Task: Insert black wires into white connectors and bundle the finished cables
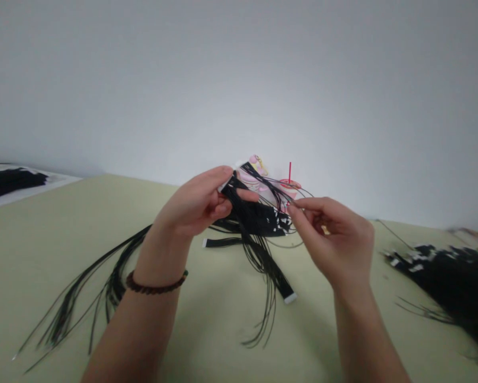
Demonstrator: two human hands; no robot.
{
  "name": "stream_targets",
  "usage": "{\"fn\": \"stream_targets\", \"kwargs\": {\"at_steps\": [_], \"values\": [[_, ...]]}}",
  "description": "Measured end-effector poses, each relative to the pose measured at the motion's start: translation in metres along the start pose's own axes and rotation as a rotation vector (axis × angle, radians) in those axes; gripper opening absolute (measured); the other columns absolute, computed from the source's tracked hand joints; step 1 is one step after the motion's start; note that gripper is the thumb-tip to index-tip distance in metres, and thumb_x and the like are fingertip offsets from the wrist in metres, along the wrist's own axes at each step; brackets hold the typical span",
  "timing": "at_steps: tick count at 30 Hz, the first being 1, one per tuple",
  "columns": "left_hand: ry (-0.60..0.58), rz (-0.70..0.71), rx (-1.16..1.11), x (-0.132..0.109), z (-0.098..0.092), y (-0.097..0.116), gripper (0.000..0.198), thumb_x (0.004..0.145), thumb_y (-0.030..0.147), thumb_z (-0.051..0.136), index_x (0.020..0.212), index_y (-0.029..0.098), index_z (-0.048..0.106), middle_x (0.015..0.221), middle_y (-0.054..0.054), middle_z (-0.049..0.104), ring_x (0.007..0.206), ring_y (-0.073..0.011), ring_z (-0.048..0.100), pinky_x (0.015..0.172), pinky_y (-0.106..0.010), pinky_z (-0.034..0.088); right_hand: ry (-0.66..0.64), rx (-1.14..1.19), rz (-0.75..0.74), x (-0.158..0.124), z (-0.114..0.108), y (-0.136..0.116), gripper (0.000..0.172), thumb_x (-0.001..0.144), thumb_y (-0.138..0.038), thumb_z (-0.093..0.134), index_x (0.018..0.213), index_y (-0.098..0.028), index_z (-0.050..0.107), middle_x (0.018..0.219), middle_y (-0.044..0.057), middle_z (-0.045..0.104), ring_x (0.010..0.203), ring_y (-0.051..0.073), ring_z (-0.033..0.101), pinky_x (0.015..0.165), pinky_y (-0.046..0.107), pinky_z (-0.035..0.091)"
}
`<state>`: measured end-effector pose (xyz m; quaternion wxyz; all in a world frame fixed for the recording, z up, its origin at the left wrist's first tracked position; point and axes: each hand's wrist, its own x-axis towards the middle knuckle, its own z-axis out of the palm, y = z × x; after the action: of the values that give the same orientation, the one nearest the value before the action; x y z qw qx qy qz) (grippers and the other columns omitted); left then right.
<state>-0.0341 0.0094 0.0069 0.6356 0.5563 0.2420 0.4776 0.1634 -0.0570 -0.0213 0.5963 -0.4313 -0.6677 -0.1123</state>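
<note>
Left hand [186,207] fingers closed around black wire bundle [254,215]; right hand [336,239] fingers pinching thin wire [298,186]; another bundle [446,282] lies at 3 o'clock on surface [51,255].

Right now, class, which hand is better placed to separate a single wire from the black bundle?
Probably the right hand: its fingertips are at the thin loose wires, while the left hand is closed on the black wire bundle, holding it.
</note>
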Motion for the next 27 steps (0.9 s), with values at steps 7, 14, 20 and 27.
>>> {"fn": "stream_targets", "kwargs": {"at_steps": [7, 14, 20, 27], "values": [[-0.026, 0.039, 0.172, -0.005, 0.006, -0.003, 0.019, 0.093, 0.031, 0.049, 0.079, 0.017, 0.048, 0.079, -0.011, 0.076, 0.035, -0.0025, 0.041, 0.034, -0.013, 0.027, 0.126, 0.205, 0.239, 0.016, -0.025, 0.035, 0.007, 0.069, -0.020, 0.077, 0.076, -0.020, 0.075, 0.059, 0.000, 0.065, 0.050, 0.010, 0.054, 0.044, 0.022, 0.042], [-0.135, -0.007, 0.154, -0.010, 0.017, -0.005, 0.018, 0.090, 0.031, 0.053, 0.080, 0.017, 0.049, 0.069, -0.009, 0.074, 0.032, -0.0024, 0.037, 0.032, -0.014, 0.023, 0.246, 0.173, 0.226, 0.022, -0.036, 0.049, 0.015, 0.060, -0.025, 0.084, 0.070, -0.019, 0.074, 0.056, 0.000, 0.066, 0.048, 0.011, 0.055, 0.041, 0.024, 0.042], [-0.034, 0.072, -0.019, -0.012, 0.012, 0.006, 0.019, 0.090, 0.028, 0.053, 0.076, 0.015, 0.050, 0.056, -0.004, 0.067, 0.032, -0.0010, 0.032, 0.033, -0.013, 0.019, 0.080, 0.205, 0.236, 0.019, -0.016, 0.049, 0.013, 0.065, -0.024, 0.082, 0.073, -0.018, 0.073, 0.058, 0.000, 0.066, 0.049, 0.010, 0.056, 0.043, 0.022, 0.045], [0.117, 0.132, 0.079, -0.008, 0.008, 0.004, 0.020, 0.091, 0.028, 0.051, 0.075, 0.017, 0.045, 0.066, -0.008, 0.072, 0.035, -0.0013, 0.036, 0.035, -0.014, 0.023, 0.264, 0.202, 0.194, 0.019, -0.019, 0.041, 0.014, 0.069, -0.024, 0.079, 0.080, -0.019, 0.073, 0.064, 0.000, 0.065, 0.055, 0.010, 0.056, 0.046, 0.021, 0.044]]}}
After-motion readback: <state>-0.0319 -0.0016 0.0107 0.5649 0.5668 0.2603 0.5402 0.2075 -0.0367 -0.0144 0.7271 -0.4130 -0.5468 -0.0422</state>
